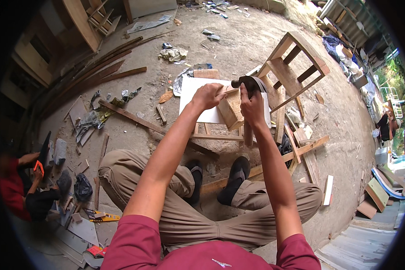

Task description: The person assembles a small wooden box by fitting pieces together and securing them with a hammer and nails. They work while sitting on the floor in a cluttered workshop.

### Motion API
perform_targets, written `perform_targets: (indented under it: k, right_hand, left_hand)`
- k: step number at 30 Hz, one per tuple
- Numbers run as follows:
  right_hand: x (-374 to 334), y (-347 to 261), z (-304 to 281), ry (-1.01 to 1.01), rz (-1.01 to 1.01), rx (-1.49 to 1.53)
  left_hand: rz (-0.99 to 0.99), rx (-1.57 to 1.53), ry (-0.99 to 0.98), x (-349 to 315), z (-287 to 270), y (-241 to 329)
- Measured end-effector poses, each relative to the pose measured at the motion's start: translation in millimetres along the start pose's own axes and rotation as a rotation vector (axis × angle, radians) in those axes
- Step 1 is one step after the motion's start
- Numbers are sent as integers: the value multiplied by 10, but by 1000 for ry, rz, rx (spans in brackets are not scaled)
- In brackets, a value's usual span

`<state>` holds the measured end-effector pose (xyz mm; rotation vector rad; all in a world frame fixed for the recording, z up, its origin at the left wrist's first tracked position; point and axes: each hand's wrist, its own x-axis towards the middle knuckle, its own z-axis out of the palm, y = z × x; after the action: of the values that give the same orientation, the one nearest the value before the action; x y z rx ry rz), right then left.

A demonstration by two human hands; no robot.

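My right hand (253,108) grips a claw hammer (248,135) high up near its dark head, the wooden handle hanging down below the fist. My left hand (207,96) is closed, its fingertips pinched together at the top edge of a wooden block (231,112); whatever lies between them is too small to make out. The block rests on a white board (192,85), which lies over a low wooden frame (216,136). The hammer's head is just right of the left fingertips, above the block's far end.
A small wooden stool frame (289,74) stands tipped beyond my right hand. Wooden strips (308,148) lie to the right, and a long plank (137,118) to the left. At far left, a co-worker (20,189) holds an orange-handled tool (38,168). A yellow-handled saw (104,217) lies nearby.
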<state>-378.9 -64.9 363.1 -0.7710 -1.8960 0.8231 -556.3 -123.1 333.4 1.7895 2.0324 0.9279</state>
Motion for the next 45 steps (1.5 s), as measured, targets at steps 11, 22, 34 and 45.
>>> perform_targets:
  k: [11, 22, 34, 45]
  right_hand:
    - [395, -413, -96, -192, -311, -210]
    - [327, -590, -65, -225, 160, -298]
    - [394, -764, -124, 1, -51, -251]
    - [222, -305, -205, -225, 204, -392]
  left_hand:
    - [44, -20, 42, 9, 66, -133]
    - [73, 25, 56, -23, 31, -86]
    - [20, 18, -14, -45, 75, -77]
    - [38, 100, -33, -68, 19, 69]
